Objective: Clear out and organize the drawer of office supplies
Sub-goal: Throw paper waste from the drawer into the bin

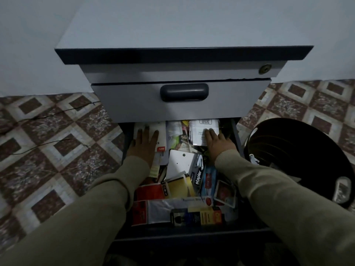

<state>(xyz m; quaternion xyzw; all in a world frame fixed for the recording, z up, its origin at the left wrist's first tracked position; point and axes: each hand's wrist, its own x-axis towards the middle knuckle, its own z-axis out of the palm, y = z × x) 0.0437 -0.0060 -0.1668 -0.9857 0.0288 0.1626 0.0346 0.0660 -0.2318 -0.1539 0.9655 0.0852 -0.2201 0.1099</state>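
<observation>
A lower drawer [237, 139] of a grey cabinet stands pulled out, crammed with office supplies. My left hand [144, 144] lies flat with straight fingers on a white packet [161, 131] at the drawer's back left. My right hand [217, 141] rests with straight fingers on a stack of white paper packets [203, 127] at the back right. In front of the hands lie a white card [179, 162], a black stapler box [198, 175], a yellow pad [181, 187], red packs [149, 191] and a glue bottle box [197, 215].
The shut upper drawer [184, 100] with its dark handle [184, 92] overhangs the back of the open drawer. A black waste bin [299, 160] stands at the right on the patterned tile floor [57, 150]. Thin black wires [48, 116] lie on the floor at the left.
</observation>
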